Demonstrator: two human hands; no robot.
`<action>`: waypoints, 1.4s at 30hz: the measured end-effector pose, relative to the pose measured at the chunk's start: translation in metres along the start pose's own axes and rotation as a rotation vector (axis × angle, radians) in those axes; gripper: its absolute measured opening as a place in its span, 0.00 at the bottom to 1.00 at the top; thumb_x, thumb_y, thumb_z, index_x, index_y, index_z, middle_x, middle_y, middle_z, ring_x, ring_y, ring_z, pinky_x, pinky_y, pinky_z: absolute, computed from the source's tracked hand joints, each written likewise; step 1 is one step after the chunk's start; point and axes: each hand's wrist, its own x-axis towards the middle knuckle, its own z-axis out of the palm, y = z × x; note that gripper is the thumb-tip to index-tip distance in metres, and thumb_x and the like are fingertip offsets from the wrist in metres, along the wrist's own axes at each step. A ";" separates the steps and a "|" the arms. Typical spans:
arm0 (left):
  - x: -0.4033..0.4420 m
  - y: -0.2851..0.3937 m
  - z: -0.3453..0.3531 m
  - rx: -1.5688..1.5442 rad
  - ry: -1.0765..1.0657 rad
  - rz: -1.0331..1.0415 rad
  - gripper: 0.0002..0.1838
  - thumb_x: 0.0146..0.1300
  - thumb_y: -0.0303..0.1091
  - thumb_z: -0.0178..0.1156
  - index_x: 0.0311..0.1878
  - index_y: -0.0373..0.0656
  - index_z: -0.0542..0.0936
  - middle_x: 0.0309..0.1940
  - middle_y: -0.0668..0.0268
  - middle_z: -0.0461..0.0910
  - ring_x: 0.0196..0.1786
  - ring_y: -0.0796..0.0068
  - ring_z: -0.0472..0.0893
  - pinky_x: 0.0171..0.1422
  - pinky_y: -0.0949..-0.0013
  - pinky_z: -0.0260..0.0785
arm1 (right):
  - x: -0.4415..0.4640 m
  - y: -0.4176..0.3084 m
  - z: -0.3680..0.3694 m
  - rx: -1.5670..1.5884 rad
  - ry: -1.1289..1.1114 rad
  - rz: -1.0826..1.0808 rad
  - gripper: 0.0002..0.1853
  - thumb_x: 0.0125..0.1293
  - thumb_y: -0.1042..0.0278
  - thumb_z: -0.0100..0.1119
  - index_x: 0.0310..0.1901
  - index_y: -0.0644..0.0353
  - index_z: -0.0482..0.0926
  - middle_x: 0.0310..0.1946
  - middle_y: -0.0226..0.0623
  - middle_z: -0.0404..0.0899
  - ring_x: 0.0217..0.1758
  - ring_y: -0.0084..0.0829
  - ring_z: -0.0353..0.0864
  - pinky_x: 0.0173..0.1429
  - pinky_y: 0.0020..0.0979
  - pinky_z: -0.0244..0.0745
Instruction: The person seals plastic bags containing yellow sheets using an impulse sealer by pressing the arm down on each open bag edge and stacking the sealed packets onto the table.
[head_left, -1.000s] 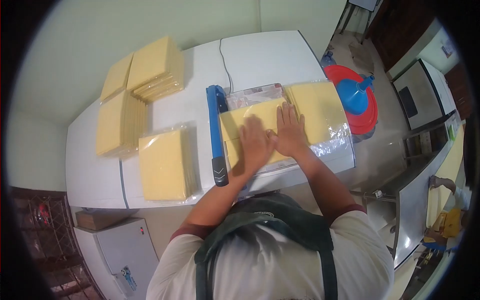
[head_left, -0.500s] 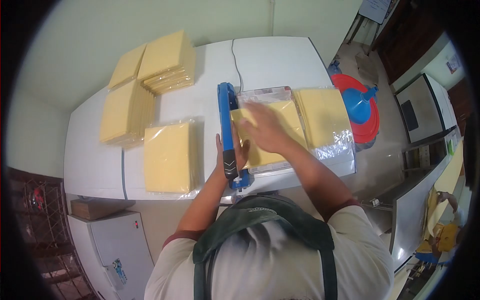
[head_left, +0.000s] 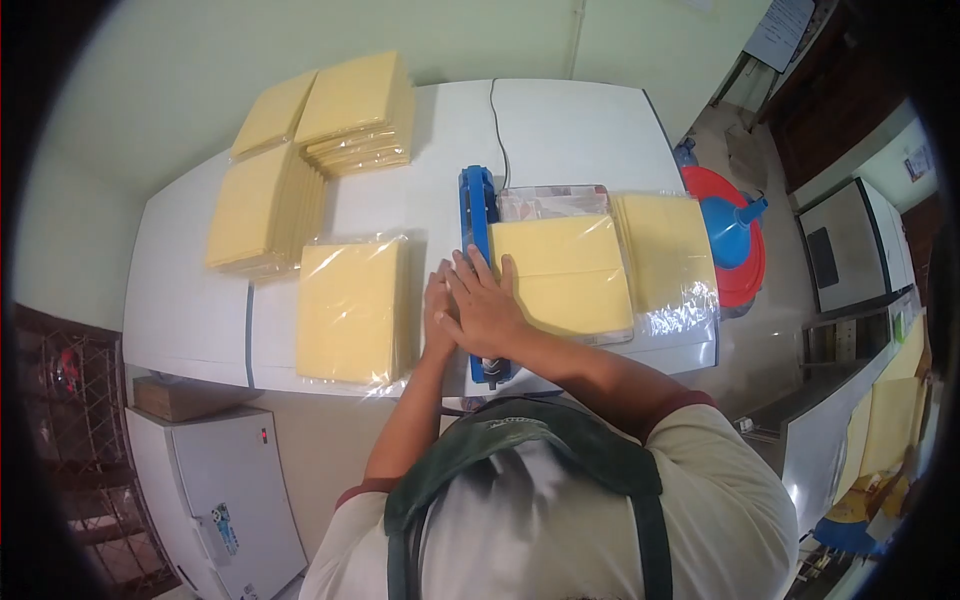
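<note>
A blue impulse sealer (head_left: 474, 200) stands on the table with its long arm lowered. My right hand (head_left: 487, 305) lies over the arm, fingers spread and pressing down flat. Close against it on the left is my left hand (head_left: 436, 312), fingers stretched out and partly covered by the right. To the right of the sealer, a yellow folded sheet pack (head_left: 560, 270) in clear plastic has its left edge at the arm. It rests on a patterned flat support (head_left: 550, 203). Neither hand has anything lifted.
A plastic-wrapped yellow pack stack (head_left: 350, 315) stands left of the sealer. Taller yellow stacks (head_left: 350, 100) are at the back left. Another yellow stack (head_left: 668, 250) lies at the right edge. A cord (head_left: 496, 125) runs back. Beyond the table are a red lid (head_left: 756, 275) and a blue funnel (head_left: 728, 235).
The sealer's raised arm has come down. My right hand has moved left from the yellow pack onto the arm, and my left hand has drawn out beside it. The view has shifted slightly.
</note>
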 end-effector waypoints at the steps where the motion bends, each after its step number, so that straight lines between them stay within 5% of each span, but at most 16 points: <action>1: -0.001 0.005 -0.004 -0.003 -0.006 -0.006 0.28 0.78 0.43 0.43 0.74 0.37 0.63 0.75 0.50 0.63 0.77 0.53 0.62 0.81 0.53 0.50 | -0.001 0.001 0.002 -0.011 0.028 -0.001 0.39 0.70 0.40 0.47 0.70 0.68 0.66 0.78 0.51 0.53 0.84 0.51 0.39 0.75 0.74 0.31; 6: 0.004 0.061 -0.046 -0.531 0.166 -0.485 0.30 0.81 0.47 0.30 0.71 0.38 0.68 0.69 0.55 0.71 0.73 0.58 0.68 0.77 0.55 0.55 | -0.002 0.004 0.005 -0.009 0.055 0.001 0.38 0.69 0.41 0.48 0.71 0.66 0.66 0.78 0.50 0.53 0.84 0.50 0.39 0.76 0.73 0.31; 10: -0.003 0.078 -0.060 -0.603 0.221 -0.446 0.33 0.80 0.54 0.33 0.70 0.34 0.68 0.68 0.50 0.73 0.71 0.57 0.70 0.76 0.55 0.56 | -0.001 0.004 0.004 -0.001 0.054 0.006 0.36 0.69 0.43 0.49 0.70 0.63 0.68 0.78 0.48 0.53 0.84 0.49 0.38 0.76 0.72 0.32; 24: -0.021 0.152 -0.072 -0.756 0.289 -0.312 0.27 0.79 0.48 0.37 0.58 0.31 0.73 0.50 0.50 0.80 0.55 0.60 0.78 0.67 0.55 0.66 | -0.003 0.008 -0.006 0.051 -0.058 -0.001 0.31 0.65 0.50 0.55 0.66 0.58 0.75 0.77 0.46 0.56 0.84 0.51 0.37 0.78 0.71 0.31; 28: -0.023 0.185 -0.065 -0.841 0.135 -0.221 0.27 0.79 0.48 0.38 0.53 0.29 0.74 0.46 0.47 0.80 0.52 0.56 0.78 0.66 0.54 0.66 | -0.003 0.011 -0.009 0.070 -0.061 -0.071 0.33 0.62 0.49 0.58 0.66 0.57 0.74 0.76 0.49 0.57 0.83 0.55 0.38 0.77 0.71 0.32; 32: -0.030 0.209 -0.055 -0.754 -0.530 -0.238 0.30 0.81 0.51 0.39 0.58 0.30 0.76 0.53 0.56 0.80 0.56 0.66 0.78 0.65 0.63 0.67 | 0.001 0.029 -0.015 0.145 -0.086 -0.184 0.35 0.59 0.49 0.63 0.67 0.57 0.73 0.76 0.51 0.58 0.82 0.58 0.43 0.78 0.68 0.34; 34: -0.034 0.222 -0.034 -0.850 -0.762 -0.442 0.28 0.81 0.50 0.40 0.61 0.31 0.76 0.56 0.58 0.79 0.58 0.69 0.77 0.67 0.65 0.66 | 0.014 0.061 -0.003 0.380 0.259 -0.367 0.31 0.59 0.55 0.63 0.64 0.58 0.75 0.74 0.51 0.60 0.78 0.57 0.53 0.77 0.60 0.47; 36: -0.042 0.212 -0.010 -0.797 -0.854 -0.569 0.27 0.81 0.49 0.42 0.63 0.32 0.74 0.57 0.58 0.79 0.60 0.70 0.76 0.68 0.65 0.66 | 0.035 0.104 -0.028 0.596 0.444 -0.157 0.24 0.67 0.53 0.57 0.59 0.59 0.77 0.67 0.50 0.69 0.71 0.52 0.65 0.72 0.55 0.58; 38: -0.056 0.194 0.017 -0.747 -0.947 -0.689 0.26 0.81 0.47 0.44 0.66 0.33 0.73 0.59 0.59 0.79 0.62 0.71 0.76 0.70 0.65 0.66 | 0.051 0.161 -0.021 0.321 0.411 0.238 0.19 0.70 0.54 0.53 0.52 0.61 0.80 0.55 0.50 0.79 0.62 0.50 0.74 0.65 0.50 0.67; 40: -0.068 0.175 0.038 -1.081 -0.761 -1.127 0.29 0.80 0.50 0.44 0.70 0.34 0.68 0.64 0.56 0.76 0.67 0.65 0.75 0.74 0.60 0.63 | 0.043 0.183 -0.060 -0.015 0.007 0.300 0.22 0.73 0.50 0.49 0.46 0.62 0.83 0.46 0.51 0.83 0.56 0.51 0.79 0.62 0.49 0.71; 42: -0.073 0.159 0.048 -1.222 -0.728 -1.193 0.28 0.80 0.47 0.46 0.71 0.35 0.67 0.64 0.57 0.76 0.67 0.66 0.75 0.73 0.62 0.65 | 0.019 0.188 -0.070 -0.046 -0.023 0.348 0.24 0.74 0.49 0.46 0.45 0.63 0.83 0.45 0.52 0.83 0.54 0.52 0.80 0.61 0.48 0.72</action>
